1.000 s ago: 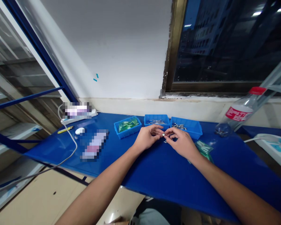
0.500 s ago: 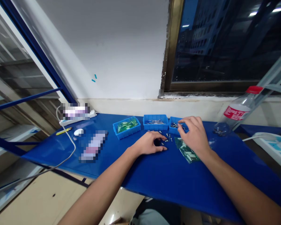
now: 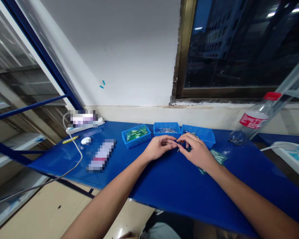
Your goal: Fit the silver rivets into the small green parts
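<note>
My left hand and my right hand meet fingertip to fingertip over the blue table. Both are closed in a pinch, and whatever sits between the fingers is too small or hidden to name. Just behind them stands a blue bin of long silver screw-like pieces. To its right, another blue bin holds small metal parts, partly covered by my right hand. A clear greenish bag with pale metal pieces lies beside and partly under my right wrist. The loose pieces on the table are mostly covered by my hands.
A third blue bin with green packets stands left of the others. Further left are a white mouse, a yellow cutter, a blurred-out object and a cable. A red-capped bottle stands at the right.
My right hand has come away from the right bin, moving left and down to my left hand. The fingers of my left hand have closed, and the two hands' fingertips now meet.
</note>
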The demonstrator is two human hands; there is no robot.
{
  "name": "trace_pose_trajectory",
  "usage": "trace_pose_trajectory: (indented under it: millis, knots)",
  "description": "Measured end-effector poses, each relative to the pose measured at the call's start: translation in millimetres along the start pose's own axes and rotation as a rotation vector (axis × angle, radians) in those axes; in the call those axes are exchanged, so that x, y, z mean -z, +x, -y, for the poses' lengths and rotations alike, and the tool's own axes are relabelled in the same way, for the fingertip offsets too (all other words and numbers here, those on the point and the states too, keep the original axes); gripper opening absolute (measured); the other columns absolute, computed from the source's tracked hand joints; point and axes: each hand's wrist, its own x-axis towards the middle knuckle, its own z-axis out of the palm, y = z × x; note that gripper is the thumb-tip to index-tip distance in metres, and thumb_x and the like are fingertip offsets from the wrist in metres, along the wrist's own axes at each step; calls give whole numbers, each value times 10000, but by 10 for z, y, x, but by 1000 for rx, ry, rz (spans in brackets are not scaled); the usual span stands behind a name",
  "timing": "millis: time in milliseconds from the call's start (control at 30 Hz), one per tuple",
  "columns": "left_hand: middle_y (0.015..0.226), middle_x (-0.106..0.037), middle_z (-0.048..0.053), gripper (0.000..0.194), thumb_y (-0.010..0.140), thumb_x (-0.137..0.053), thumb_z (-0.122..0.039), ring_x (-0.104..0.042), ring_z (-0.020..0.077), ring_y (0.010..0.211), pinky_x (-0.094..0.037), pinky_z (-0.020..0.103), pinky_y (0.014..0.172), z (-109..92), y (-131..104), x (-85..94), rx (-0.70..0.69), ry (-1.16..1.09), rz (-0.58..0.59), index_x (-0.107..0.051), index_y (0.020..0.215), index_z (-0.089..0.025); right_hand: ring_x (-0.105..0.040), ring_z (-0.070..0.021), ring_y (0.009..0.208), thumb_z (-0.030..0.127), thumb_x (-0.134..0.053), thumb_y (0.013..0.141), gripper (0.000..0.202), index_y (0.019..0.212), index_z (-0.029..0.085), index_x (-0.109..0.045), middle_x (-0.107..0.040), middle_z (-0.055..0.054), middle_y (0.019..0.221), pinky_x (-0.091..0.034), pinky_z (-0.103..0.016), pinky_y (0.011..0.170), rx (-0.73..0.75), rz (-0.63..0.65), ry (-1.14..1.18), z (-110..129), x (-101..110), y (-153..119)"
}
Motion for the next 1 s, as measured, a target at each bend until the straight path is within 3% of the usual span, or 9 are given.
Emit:
trace_pose_trajectory:
  millis: [167, 467, 600, 767, 833, 1000]
  knots:
    - [1163, -796, 175, 584, 847, -846, -418, -783, 256, 1048, -595, 384, 988, -28, 4, 5, 41, -62, -32, -679, 1311, -104, -653, -209, 860, 148, -565, 996, 173, 1088, 252, -670, -675, -59, 1029, -552, -362, 773, 32, 26, 65, 36, -31, -9]
    - [1277, -750, 195, 627, 853, -847, -346, -748, 292, 1167, -555, 426, 1067, -15, 2, -13, 71, -131, -3, -638, 1394, -108, -666, -263, 1028, 116, -520, 1006, 233, 1156, 243, -645, -686, -85, 1066, -558, -444, 926, 107, 67, -134, 8, -85, -40]
    - [1310, -732, 212, 695, 874, -832, -316, -740, 303, 1181, -548, 449, 1075, -26, -3, -35, 53, -161, 9, -562, 1485, -123, -663, -267, 992, 109, -525, 974, 211, 1099, 226, -647, -669, -91, 1041, -563, -433, 885, 43, 58, -184, 33, -116, -43]
    - [1502, -597, 226, 768, 881, -829, -302, -720, 288, 1222, -556, 397, 1064, -79, -4, -76, -27, -227, 79, -486, 1559, -194, -656, -230, 855, 120, -564, 924, 197, 1056, 225, -665, -649, -68, 976, -570, -389, 792, -58, 0, -80, 31, -127, -32]
    - [1450, -639, 224, 725, 865, -843, -322, -736, 274, 1180, -569, 384, 1039, -81, -4, -85, -10, -197, 47, -543, 1507, -172, -648, -213, 812, 140, -569, 930, 201, 1070, 229, -683, -652, -65, 979, -575, -377, 765, -92, -24, -14, 22, -116, -25]
    - [1078, -794, 170, 507, 908, -773, -471, -763, 215, 936, -602, 332, 881, -104, -14, -85, 64, -20, 6, -735, 1232, -84, -653, -202, 783, 210, -580, 968, 147, 1063, 232, -691, -689, -74, 1031, -588, -379, 756, -155, -63, 73, 4, -96, -13]
